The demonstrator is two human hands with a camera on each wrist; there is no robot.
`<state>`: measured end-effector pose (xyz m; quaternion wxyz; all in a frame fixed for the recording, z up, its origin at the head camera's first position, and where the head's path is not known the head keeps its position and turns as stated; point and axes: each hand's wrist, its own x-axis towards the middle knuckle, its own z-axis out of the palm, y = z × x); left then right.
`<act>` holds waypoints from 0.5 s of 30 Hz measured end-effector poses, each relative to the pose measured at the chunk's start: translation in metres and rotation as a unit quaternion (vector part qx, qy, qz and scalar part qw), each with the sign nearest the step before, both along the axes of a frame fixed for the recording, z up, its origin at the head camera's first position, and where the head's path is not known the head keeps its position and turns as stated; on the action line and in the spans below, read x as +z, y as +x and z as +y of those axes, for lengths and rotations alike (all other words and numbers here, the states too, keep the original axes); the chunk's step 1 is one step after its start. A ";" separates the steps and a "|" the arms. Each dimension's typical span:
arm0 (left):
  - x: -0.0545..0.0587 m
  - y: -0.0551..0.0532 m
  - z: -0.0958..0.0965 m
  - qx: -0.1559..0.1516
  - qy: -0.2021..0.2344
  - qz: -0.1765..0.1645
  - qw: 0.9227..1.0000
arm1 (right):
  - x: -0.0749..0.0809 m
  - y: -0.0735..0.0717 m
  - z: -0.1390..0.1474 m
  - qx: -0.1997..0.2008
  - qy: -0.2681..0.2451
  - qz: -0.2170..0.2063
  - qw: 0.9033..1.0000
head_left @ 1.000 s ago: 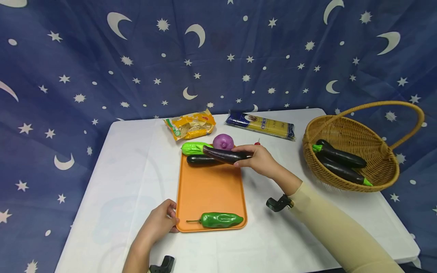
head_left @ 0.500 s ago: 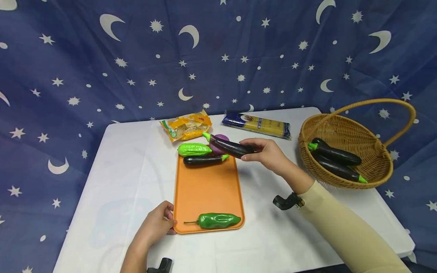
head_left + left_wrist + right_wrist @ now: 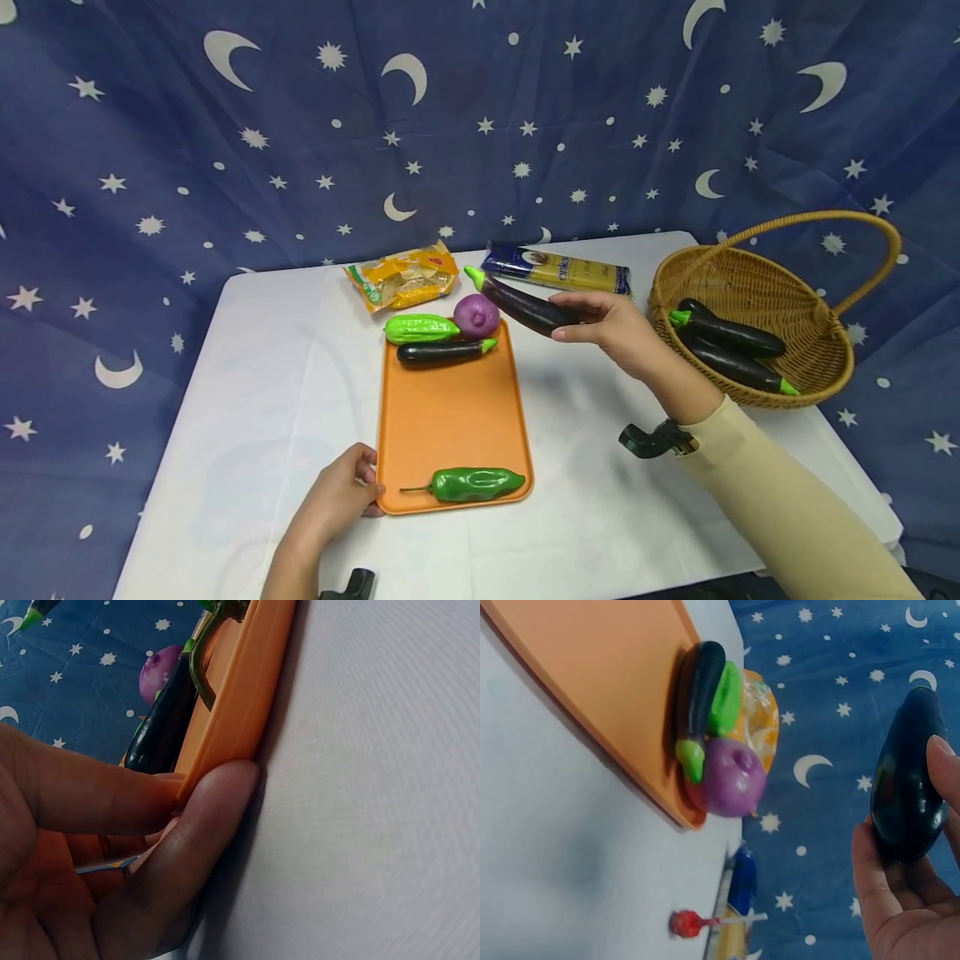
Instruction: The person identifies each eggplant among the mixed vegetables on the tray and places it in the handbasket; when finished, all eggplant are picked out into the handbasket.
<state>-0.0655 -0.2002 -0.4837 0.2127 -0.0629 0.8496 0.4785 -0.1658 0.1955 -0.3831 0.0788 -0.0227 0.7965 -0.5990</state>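
In the head view, my right hand [image 3: 618, 329] grips a dark eggplant [image 3: 528, 307] by its thick end, raised beyond the tray's far right corner, green stem pointing left. The right wrist view shows fingers and thumb around that eggplant [image 3: 911, 780]. My left hand [image 3: 341, 496] pinches the near left corner of the orange tray [image 3: 450, 417], thumb and finger on its rim [image 3: 232, 712]. On the tray lie a green pepper [image 3: 476, 484] at the near end and another eggplant [image 3: 442, 353] at the far end. Beside that one are a light green ridged vegetable [image 3: 422, 328] and a purple onion [image 3: 476, 316].
A wicker basket [image 3: 750, 275] with a tall handle stands at right, holding several eggplants [image 3: 735, 333]. Behind the tray lie an orange food bag [image 3: 405, 279] and a pasta packet [image 3: 562, 271]. A red lollipop [image 3: 686, 923] shows in the right wrist view. A starry curtain hangs behind.
My right hand has lifted the eggplant from above the tray's far end and moved it right, uncovering the onion and the other eggplant's stem. My left hand stays at the tray's corner.
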 end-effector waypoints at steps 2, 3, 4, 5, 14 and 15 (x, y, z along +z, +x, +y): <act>0.000 0.000 0.000 0.000 0.002 0.000 1.000 | 0.004 0.002 0.005 -0.003 0.007 0.004 1.000; 0.000 0.000 0.000 0.000 0.003 0.000 1.000 | 0.005 0.003 0.008 -0.005 0.010 0.004 1.000; 0.000 0.000 0.000 0.000 0.003 0.001 1.000 | 0.006 0.004 0.010 -0.008 0.011 0.004 1.000; 0.000 0.000 0.000 0.000 0.004 0.001 1.000 | 0.007 0.004 0.012 -0.011 0.012 0.005 1.000; 0.000 0.000 -0.001 -0.001 0.004 0.000 1.000 | 0.010 0.009 0.031 -0.050 -0.004 0.002 0.999; 0.001 0.000 -0.001 -0.001 0.003 0.000 1.000 | 0.010 0.010 0.033 -0.051 -0.005 0.006 0.999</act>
